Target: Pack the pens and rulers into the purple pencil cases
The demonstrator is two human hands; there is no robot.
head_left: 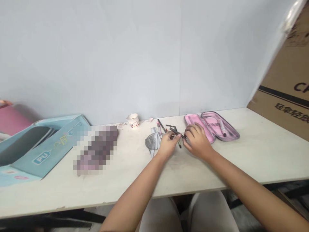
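A dark pen-like stick point(174, 130) is pinched in the fingers of my left hand point(166, 145). My right hand point(198, 140) closes on the other end of it, with its fingertips partly hidden. Just behind the right hand lies an open pink zip pencil case point(235, 134), and a marker with a dark cap point(221, 125) rests in its right half. To the left of my left hand are a dark mesh pouch point(150, 141) and clear rulers point(153, 152). Several pens, one of them black point(161, 125), lie loose behind my hands.
A paper cup point(133, 120) and a small pink eraser-like block point(151, 119) stand near the wall. Further left are a blurred-out dark and pink object point(96, 148) and an open blue box point(55, 151) holding a dark item. A large cardboard box point(285, 100) borders the table's right side.
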